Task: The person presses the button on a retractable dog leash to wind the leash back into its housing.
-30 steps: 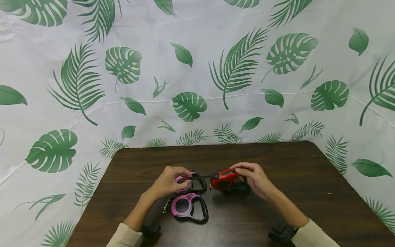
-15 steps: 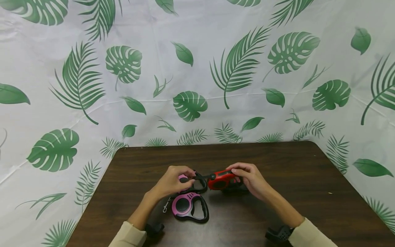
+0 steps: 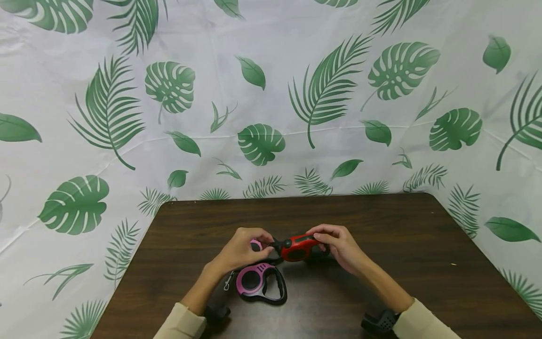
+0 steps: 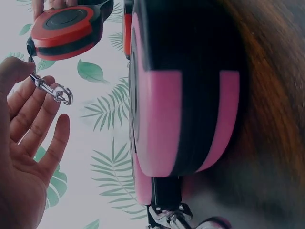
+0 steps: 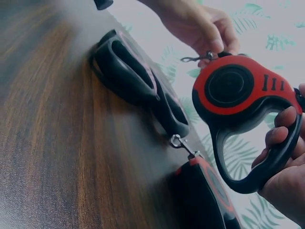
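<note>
My right hand (image 3: 342, 247) grips the black handle of a red retractable dog leash (image 3: 298, 248), its fingers curled through the loop in the right wrist view. The thumb and forefinger of my left hand (image 3: 245, 247) pinch the short black strap right at the leash's nose. From that pinch a silver snap hook (image 4: 50, 89) dangles, while the other left fingers spread loosely. Two pink retractable leashes lie on the table: a near one (image 3: 251, 281) and a far one (image 3: 256, 245) partly hidden behind my left hand. Below the held leash lies a second red leash (image 5: 200, 191).
The dark wooden table (image 3: 381, 212) meets a white leaf-print cloth (image 3: 271, 94) along its back and sides. Beside the near pink leash sits its metal clip (image 3: 227, 281). Dark devices are strapped at my left wrist (image 3: 217, 313) and right wrist (image 3: 383, 321).
My left hand has moved right, and my right hand slightly left with the red leash. The strap stretched between them has shortened to almost nothing. The pink leashes stay put.
</note>
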Tool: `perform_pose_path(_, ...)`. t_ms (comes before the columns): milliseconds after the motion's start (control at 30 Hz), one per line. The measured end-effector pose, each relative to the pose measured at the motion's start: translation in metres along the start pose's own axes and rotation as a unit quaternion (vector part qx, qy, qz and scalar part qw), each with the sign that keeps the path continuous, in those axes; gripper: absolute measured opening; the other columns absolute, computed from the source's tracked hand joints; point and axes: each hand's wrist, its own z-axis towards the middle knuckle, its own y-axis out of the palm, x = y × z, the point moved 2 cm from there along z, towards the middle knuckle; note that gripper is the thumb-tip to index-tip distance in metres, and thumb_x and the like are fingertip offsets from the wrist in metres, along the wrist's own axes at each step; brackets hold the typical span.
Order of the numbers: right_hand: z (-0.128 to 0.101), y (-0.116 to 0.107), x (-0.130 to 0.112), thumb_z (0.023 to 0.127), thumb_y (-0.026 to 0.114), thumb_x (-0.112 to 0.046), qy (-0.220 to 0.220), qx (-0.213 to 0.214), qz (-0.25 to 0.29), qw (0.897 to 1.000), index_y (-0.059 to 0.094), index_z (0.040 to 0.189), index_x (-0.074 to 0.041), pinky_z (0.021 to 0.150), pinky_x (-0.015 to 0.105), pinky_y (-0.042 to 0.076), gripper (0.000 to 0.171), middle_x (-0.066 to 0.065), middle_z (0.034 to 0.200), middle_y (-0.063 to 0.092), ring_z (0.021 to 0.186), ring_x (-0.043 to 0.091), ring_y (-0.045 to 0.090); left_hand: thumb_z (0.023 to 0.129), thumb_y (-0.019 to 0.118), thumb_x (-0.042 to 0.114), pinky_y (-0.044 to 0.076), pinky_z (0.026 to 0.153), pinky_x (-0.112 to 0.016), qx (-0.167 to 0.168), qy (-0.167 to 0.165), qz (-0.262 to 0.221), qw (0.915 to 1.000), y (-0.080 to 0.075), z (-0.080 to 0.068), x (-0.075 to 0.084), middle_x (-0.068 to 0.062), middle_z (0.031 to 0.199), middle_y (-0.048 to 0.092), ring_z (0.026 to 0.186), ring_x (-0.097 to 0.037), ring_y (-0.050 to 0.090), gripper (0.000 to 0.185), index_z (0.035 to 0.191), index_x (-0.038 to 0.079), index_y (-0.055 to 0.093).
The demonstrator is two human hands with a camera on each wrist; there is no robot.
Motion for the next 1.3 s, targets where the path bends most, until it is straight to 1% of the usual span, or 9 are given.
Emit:
perform_pose_path(233, 0.001, 0.001, 0.002, 0.107, 0.061, -0.014, -0.001, 0.001, -0.02, 1.0, 0.07, 0.122, 0.008, 0.073, 0.026, 0.046, 0.029, 0.007, 0.11, 0.067, 0.081, 0.018, 0.052, 0.088, 0.081, -0.001, 0.062, 0.064, -0.045, -0.001, 0.007, -0.002, 1.0, 0.005, 0.002, 0.001, -0.003, 0.088, 0.075, 0.076, -0.007, 0.068, 0.016, 0.1, 0.006, 0.074)
perform_pose_path(400, 0.001, 0.003, 0.001, 0.108, 0.062, -0.017, 0.003, 0.013, -0.033, 0.999, 0.07, 0.122, 0.007, 0.073, 0.025, 0.047, 0.029, 0.005, 0.109, 0.07, 0.081, 0.017, 0.054, 0.088, 0.081, 0.001, 0.062, 0.065, -0.047, 0.003, -0.012, -0.001, 0.9999, 0.007, 0.002, 0.002, -0.002, 0.088, 0.075, 0.077, -0.006, 0.067, 0.016, 0.102, 0.007, 0.074)
perform_pose_path(600, -0.001, 0.004, 0.001, 0.108, 0.063, -0.021, 0.022, 0.026, -0.053, 0.998, 0.071, 0.124, 0.003, 0.074, 0.026, 0.048, 0.03, 0.005, 0.109, 0.071, 0.083, 0.018, 0.056, 0.09, 0.085, 0.011, 0.063, 0.075, -0.047, -0.012, -0.042, 0.004, 0.9991, 0.013, -0.001, 0.003, -0.005, 0.1, 0.078, 0.085, -0.02, 0.073, 0.024, 0.112, 0.006, 0.075)
perform_pose_path(700, -0.002, 0.004, 0.001, 0.108, 0.063, -0.021, 0.024, 0.022, -0.049, 0.998, 0.07, 0.125, 0.005, 0.075, 0.027, 0.049, 0.032, 0.005, 0.11, 0.071, 0.087, 0.024, 0.056, 0.091, 0.086, 0.016, 0.063, 0.079, -0.045, -0.021, -0.051, 0.009, 0.9984, 0.016, 0.0, 0.004, -0.005, 0.105, 0.079, 0.089, -0.025, 0.074, 0.03, 0.117, 0.006, 0.075)
perform_pose_path(833, -0.004, 0.003, 0.0, 0.108, 0.062, -0.021, 0.021, 0.011, -0.046, 0.999, 0.068, 0.127, 0.008, 0.076, 0.03, 0.05, 0.035, 0.006, 0.111, 0.071, 0.088, 0.028, 0.056, 0.093, 0.085, 0.02, 0.063, 0.078, -0.043, -0.037, -0.058, 0.005, 0.9976, 0.021, 0.004, 0.008, -0.004, 0.104, 0.078, 0.088, -0.016, 0.073, 0.033, 0.121, 0.007, 0.074)
perform_pose_path(967, -0.009, -0.001, 0.0, 0.108, 0.063, -0.018, 0.027, 0.002, -0.054, 0.998, 0.067, 0.129, 0.007, 0.071, 0.029, 0.049, 0.034, 0.004, 0.104, 0.068, 0.083, 0.022, 0.057, 0.095, 0.083, 0.02, 0.064, 0.081, -0.04, -0.06, -0.074, -0.012, 0.9954, 0.027, 0.007, 0.011, -0.003, 0.105, 0.077, 0.09, -0.006, 0.071, 0.035, 0.125, 0.007, 0.072)
perform_pose_path(1133, -0.016, -0.007, 0.002, 0.102, 0.071, -0.014, 0.045, -0.005, -0.078, 0.996, 0.066, 0.132, 0.006, 0.071, 0.03, 0.049, 0.035, 0.004, 0.096, 0.064, 0.081, 0.017, 0.056, 0.098, 0.079, 0.022, 0.061, 0.09, -0.029, -0.098, -0.104, -0.022, 0.9895, 0.035, 0.008, 0.016, -0.002, 0.111, 0.077, 0.099, -0.005, 0.071, 0.038, 0.131, 0.009, 0.068)
perform_pose_path(1200, -0.019, -0.01, 0.003, 0.101, 0.072, -0.012, 0.049, -0.013, -0.085, 0.995, 0.066, 0.132, 0.006, 0.071, 0.03, 0.049, 0.036, 0.005, 0.098, 0.065, 0.081, 0.017, 0.056, 0.098, 0.079, 0.022, 0.06, 0.09, -0.027, -0.111, -0.107, -0.019, 0.9879, 0.038, 0.009, 0.017, -0.002, 0.11, 0.077, 0.1, -0.005, 0.071, 0.038, 0.133, 0.009, 0.067)
perform_pose_path(1300, -0.023, -0.013, 0.005, 0.101, 0.072, -0.011, 0.055, -0.027, -0.093, 0.994, 0.065, 0.134, 0.006, 0.071, 0.028, 0.051, 0.038, 0.007, 0.105, 0.069, 0.085, 0.015, 0.059, 0.098, 0.079, 0.022, 0.059, 0.084, -0.023, -0.119, -0.099, -0.005, 0.9879, 0.042, 0.009, 0.018, 0.0, 0.104, 0.077, 0.093, -0.002, 0.068, 0.038, 0.132, 0.01, 0.067)
